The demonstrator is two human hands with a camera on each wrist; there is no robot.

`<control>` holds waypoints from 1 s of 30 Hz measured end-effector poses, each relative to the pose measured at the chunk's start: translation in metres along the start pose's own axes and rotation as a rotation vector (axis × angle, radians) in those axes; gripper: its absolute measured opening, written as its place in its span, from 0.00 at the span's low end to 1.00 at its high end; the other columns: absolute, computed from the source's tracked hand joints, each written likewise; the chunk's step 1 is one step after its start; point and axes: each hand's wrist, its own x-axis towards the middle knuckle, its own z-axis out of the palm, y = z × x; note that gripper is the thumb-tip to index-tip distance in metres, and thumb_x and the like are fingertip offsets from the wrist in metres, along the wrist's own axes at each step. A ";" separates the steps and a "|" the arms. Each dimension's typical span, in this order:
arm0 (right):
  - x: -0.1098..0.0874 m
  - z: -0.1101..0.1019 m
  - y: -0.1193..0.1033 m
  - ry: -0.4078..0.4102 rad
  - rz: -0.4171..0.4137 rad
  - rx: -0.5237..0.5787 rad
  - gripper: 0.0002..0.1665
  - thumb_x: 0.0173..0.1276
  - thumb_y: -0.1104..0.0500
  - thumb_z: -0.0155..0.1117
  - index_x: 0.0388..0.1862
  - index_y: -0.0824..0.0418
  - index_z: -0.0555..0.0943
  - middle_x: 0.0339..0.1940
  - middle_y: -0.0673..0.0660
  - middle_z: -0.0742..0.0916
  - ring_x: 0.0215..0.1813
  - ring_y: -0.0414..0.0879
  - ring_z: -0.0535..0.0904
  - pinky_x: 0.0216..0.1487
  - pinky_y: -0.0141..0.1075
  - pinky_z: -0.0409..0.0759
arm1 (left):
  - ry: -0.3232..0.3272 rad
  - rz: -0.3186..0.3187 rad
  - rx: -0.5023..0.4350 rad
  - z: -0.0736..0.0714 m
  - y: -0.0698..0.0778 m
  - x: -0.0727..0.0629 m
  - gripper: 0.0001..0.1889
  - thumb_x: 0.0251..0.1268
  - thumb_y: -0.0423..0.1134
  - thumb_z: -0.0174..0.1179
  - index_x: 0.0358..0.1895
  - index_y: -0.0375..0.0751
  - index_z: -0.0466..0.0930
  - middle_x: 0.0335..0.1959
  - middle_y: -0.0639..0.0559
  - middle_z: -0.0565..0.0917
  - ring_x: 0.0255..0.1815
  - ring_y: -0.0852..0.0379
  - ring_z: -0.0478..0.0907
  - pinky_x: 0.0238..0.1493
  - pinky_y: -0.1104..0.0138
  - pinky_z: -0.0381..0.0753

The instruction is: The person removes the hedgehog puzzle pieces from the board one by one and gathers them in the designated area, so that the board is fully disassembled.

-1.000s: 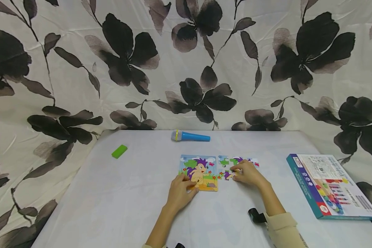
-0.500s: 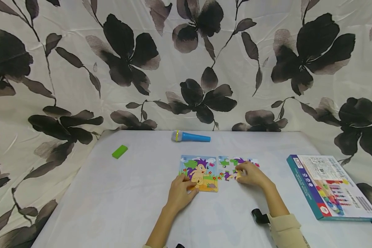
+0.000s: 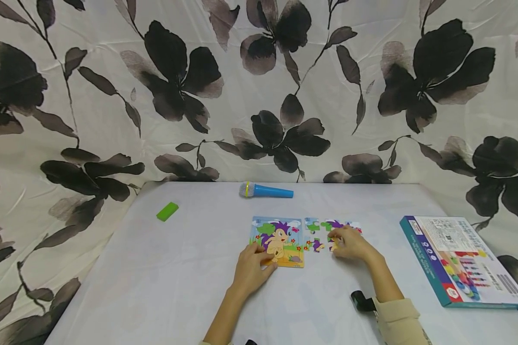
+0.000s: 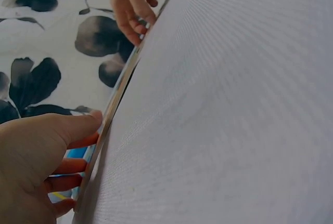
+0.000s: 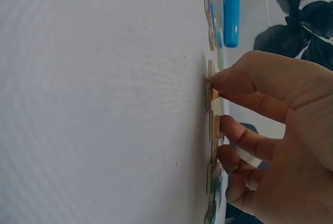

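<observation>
A square picture board with a purple-haired hedgehog lies flat in the middle of the white table. My left hand rests on its lower left corner, and in the left wrist view the thumb and fingers touch the board with relaxed fingers. Just right of the board, loose jigsaw pieces lie close together, forming part of a similar hedgehog picture. Over their right side, my right hand pinches a jigsaw piece between thumb and index finger, low against the table. That hand hides several pieces.
A blue toy microphone lies at the table's back edge. A green block sits at the back left. On the right is a large flat box. A floral cloth hangs behind the table.
My right hand has shifted slightly to the right over the jigsaw pieces, then stayed nearly in place. More of the pieces beside its fingertips shows. My left hand has kept its position on the board.
</observation>
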 end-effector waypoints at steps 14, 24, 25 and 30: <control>0.002 0.010 -0.013 0.121 -0.040 0.124 0.29 0.55 0.56 0.71 0.54 0.68 0.77 0.42 0.63 0.80 0.44 0.55 0.73 0.46 0.50 0.74 | -0.035 -0.030 0.021 -0.003 0.002 -0.001 0.14 0.53 0.45 0.68 0.41 0.42 0.87 0.44 0.48 0.77 0.48 0.51 0.71 0.55 0.56 0.72; 0.017 0.032 -0.054 0.034 -0.166 0.179 0.25 0.56 0.60 0.70 0.52 0.70 0.78 0.43 0.63 0.82 0.41 0.51 0.74 0.42 0.42 0.75 | -0.078 -0.006 0.061 -0.005 0.003 0.001 0.17 0.52 0.43 0.69 0.45 0.42 0.86 0.46 0.45 0.78 0.51 0.48 0.72 0.57 0.54 0.71; 0.018 0.033 -0.058 0.018 -0.178 0.164 0.25 0.56 0.59 0.70 0.51 0.70 0.78 0.44 0.62 0.82 0.41 0.51 0.75 0.43 0.42 0.75 | -0.083 0.003 0.075 -0.005 0.004 0.001 0.17 0.52 0.45 0.69 0.46 0.43 0.86 0.46 0.44 0.78 0.50 0.48 0.72 0.56 0.54 0.71; 0.021 0.040 -0.070 -0.059 -0.218 0.102 0.25 0.56 0.55 0.71 0.50 0.69 0.80 0.45 0.62 0.81 0.46 0.52 0.75 0.48 0.47 0.76 | -0.101 0.026 0.137 -0.004 0.005 0.002 0.20 0.53 0.50 0.68 0.49 0.48 0.84 0.46 0.44 0.75 0.49 0.49 0.70 0.55 0.55 0.71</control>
